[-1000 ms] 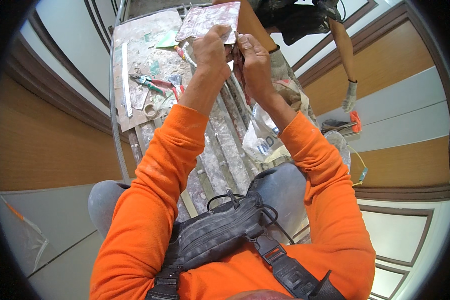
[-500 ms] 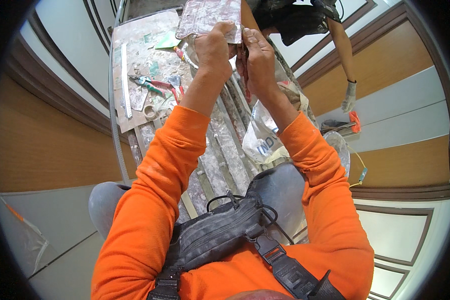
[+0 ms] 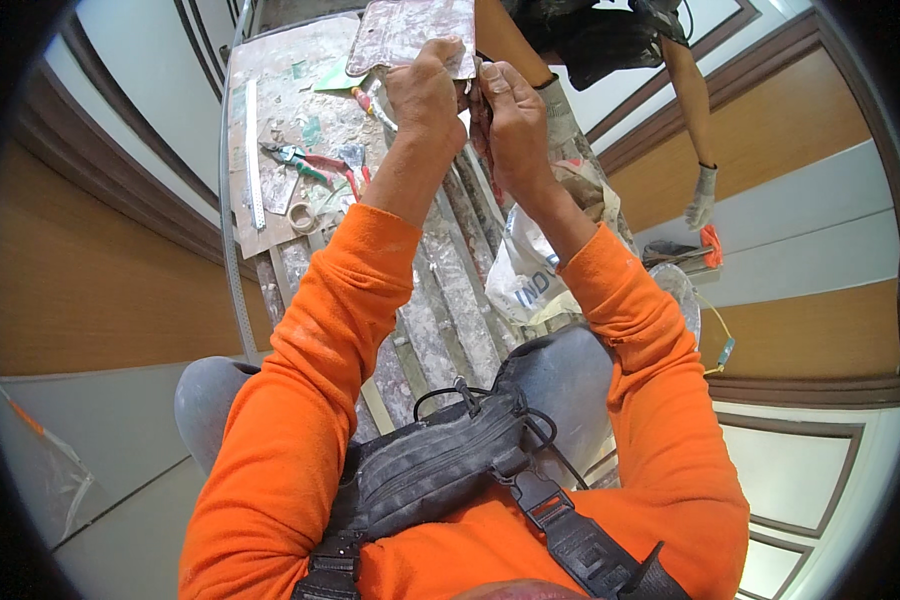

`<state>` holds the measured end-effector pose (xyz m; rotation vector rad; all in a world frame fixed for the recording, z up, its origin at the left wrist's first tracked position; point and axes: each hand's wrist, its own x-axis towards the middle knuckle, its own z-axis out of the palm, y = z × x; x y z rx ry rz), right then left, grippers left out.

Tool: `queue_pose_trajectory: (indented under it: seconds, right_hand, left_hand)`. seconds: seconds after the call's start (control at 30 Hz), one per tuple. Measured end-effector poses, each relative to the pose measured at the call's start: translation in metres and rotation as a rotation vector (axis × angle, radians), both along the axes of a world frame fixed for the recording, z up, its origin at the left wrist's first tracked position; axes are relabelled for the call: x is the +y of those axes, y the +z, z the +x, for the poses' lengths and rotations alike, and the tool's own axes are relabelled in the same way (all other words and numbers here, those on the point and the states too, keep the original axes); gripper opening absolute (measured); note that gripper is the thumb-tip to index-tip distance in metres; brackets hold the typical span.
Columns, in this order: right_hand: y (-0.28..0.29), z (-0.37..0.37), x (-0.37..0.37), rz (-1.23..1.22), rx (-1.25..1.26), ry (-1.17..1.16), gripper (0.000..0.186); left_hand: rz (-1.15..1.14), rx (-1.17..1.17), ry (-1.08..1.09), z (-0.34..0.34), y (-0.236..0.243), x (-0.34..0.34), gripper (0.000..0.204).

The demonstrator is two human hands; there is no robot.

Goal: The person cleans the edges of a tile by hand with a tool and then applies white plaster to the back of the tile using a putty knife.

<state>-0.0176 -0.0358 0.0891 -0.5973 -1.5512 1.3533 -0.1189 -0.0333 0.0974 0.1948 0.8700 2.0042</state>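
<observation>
Both my hands are raised ahead of me, close together, at the top of the view. My left hand (image 3: pixel 425 105) is closed on a flat, dust-covered case (image 3: pixel 410 35) with rounded corners and a dark reddish edge; its thumb presses on the face. Just right of it, my right hand (image 3: pixel 515 115) is closed, thumb against the fingers, on a dark red strip (image 3: pixel 481 125) that hangs down beside the palm. Whether the strip belongs to the case, I cannot tell. Most of the left fingers are hidden behind the case.
Dusty slats (image 3: pixel 435 300) lie beneath me. On a board at left are pliers (image 3: pixel 310 165), a tape roll (image 3: pixel 301 216), a long white strip (image 3: pixel 254 150) and a green sheet (image 3: pixel 340 77). A white bag (image 3: pixel 525 265) stands at right. A co-worker's gloved hand (image 3: pixel 702 195) hangs beyond.
My hands and the case have shifted slightly left. Another gloved hand of the co-worker has come into sight just right of my right hand.
</observation>
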Motion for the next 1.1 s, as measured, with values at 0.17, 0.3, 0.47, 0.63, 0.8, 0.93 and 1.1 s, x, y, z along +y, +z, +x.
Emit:
queue_pose_trajectory:
  seconds: [0.17, 0.3, 0.47, 0.63, 0.8, 0.93, 1.1]
  right_hand:
    - [-0.007, 0.003, 0.003, -0.008, -0.004, 0.004, 0.03]
    - [-0.006, 0.001, 0.0, -0.025, -0.004, -0.005, 0.03]
    - [-0.01, 0.004, 0.004, -0.009, -0.029, 0.019, 0.03]
    - [-0.006, 0.005, 0.009, -0.04, -0.004, 0.029, 0.03]
    - [-0.003, 0.008, 0.009, -0.078, -0.026, 0.056, 0.029]
    - [-0.008, -0.001, 0.004, -0.113, 0.016, 0.041, 0.031]
    - [-0.015, -0.006, -0.001, -0.135, 0.05, 0.041, 0.029]
  left_hand:
    - [0.009, -0.01, -0.011, 0.001, -0.001, -0.001, 0.018]
    - [-0.005, -0.044, -0.014, 0.001, -0.002, -0.001, 0.016]
    - [-0.011, -0.079, -0.01, 0.002, -0.003, 0.0, 0.014]
    - [0.067, -0.017, -0.068, 0.002, -0.01, 0.005, 0.014]
    - [0.052, -0.007, -0.034, 0.002, -0.01, 0.003, 0.016]
    - [0.022, -0.019, 0.019, -0.001, -0.012, 0.005, 0.017]
    - [0.03, -0.106, 0.031, -0.003, -0.01, 0.005, 0.016]
